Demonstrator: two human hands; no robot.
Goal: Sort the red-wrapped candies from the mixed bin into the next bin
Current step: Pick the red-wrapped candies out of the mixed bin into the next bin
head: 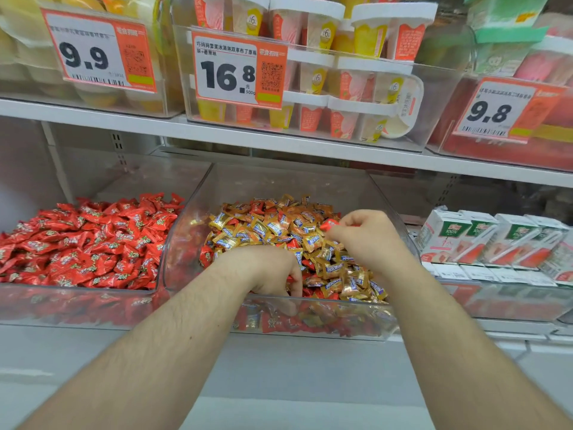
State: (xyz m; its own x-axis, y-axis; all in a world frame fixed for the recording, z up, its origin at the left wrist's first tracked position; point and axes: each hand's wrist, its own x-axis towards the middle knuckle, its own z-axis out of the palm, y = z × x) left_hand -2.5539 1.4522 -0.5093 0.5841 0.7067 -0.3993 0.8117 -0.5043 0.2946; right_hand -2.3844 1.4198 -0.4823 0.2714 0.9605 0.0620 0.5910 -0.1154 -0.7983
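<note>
A clear mixed bin [310, 181] in the middle holds gold-wrapped candies [273, 225] with red-wrapped ones scattered among them. To its left, a second clear bin [156, 274] is heaped with red-wrapped candies [93, 240]. My right hand [366, 235] hovers over the right side of the mixed bin and pinches a red-wrapped candy [329, 224] between thumb and fingers. My left hand [266, 271] reaches down into the front of the mixed bin, its fingers curled among the candies; what they hold is hidden.
White drink cartons [496, 240] stand in rows to the right of the mixed bin. A white shelf [279, 144] overhangs the bins, carrying clear tubs of dessert cups [341, 88] and price tags [235, 69]. A white ledge [279, 367] runs below.
</note>
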